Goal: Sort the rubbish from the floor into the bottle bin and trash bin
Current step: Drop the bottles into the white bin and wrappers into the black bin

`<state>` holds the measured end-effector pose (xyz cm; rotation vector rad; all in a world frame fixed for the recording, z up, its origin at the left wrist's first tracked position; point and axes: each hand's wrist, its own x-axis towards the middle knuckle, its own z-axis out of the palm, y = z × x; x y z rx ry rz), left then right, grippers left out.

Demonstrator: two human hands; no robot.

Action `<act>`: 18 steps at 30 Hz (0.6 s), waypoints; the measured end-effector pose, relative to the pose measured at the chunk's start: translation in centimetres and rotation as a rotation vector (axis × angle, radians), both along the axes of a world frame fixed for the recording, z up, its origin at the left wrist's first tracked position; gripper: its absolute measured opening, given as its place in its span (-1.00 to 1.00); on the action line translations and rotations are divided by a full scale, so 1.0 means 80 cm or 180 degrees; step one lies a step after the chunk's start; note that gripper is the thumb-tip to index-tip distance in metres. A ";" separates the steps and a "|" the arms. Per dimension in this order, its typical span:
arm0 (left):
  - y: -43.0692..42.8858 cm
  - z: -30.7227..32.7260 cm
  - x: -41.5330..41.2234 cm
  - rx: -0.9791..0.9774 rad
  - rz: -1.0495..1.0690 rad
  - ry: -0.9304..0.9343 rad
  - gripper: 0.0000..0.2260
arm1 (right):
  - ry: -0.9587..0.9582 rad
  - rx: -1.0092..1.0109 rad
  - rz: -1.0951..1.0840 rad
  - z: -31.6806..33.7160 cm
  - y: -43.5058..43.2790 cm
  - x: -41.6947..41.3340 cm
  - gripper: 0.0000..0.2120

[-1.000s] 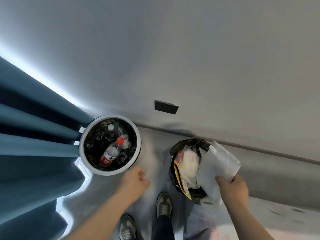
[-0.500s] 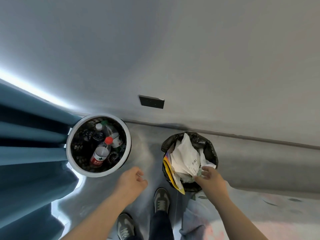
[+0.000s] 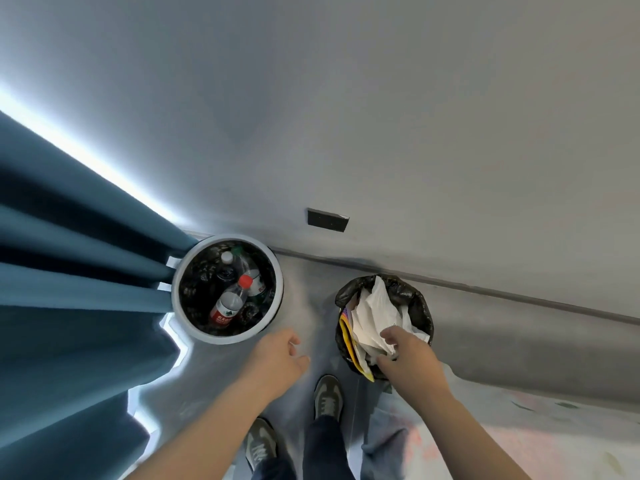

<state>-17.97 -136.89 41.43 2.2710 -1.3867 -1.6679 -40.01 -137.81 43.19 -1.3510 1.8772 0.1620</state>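
One floor gap [image 3: 308, 306] between bottle bin [image 3: 221, 339], trash bin [image 3: 420, 299]; right hand [image 3: 412, 358] pinching paper [image 3: 374, 313]

Bottle bin [image 3: 225, 338], white rim, against blue curtain [image 3: 69, 289]; several bottles inside, red-capped bottle [image 3: 230, 301] on top; trash bin [image 3: 420, 306], black liner, near it to the right, stuffed with white bag [image 3: 375, 313] and yellow wrapper [image 3: 349, 344]; right hand [image 3: 408, 355] on the white bag at the near rim, grip unclear; left hand [image 3: 277, 358] loosely curled, empty, just beside the bottle bin; shoes [image 3: 327, 396] on the floor below.
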 end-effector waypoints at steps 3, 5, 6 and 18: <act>0.012 0.049 0.021 -0.0085 -0.0053 -0.0063 -0.80 | 0.0065 -0.0056 0.0327 0.050 0.000 0.028 -0.61; 0.020 0.082 0.037 -0.0155 -0.0145 -0.0112 -0.78 | 0.0116 -0.0104 0.0565 0.084 0.002 0.047 -0.59; 0.023 0.100 0.045 -0.0189 -0.0216 -0.0147 -0.74 | 0.0125 -0.0150 0.0688 0.102 0.003 0.056 -0.59; 0.115 0.306 0.157 -0.0493 -0.0123 -0.0462 -0.59 | 0.0204 -0.0749 0.2146 0.299 0.034 0.183 -0.63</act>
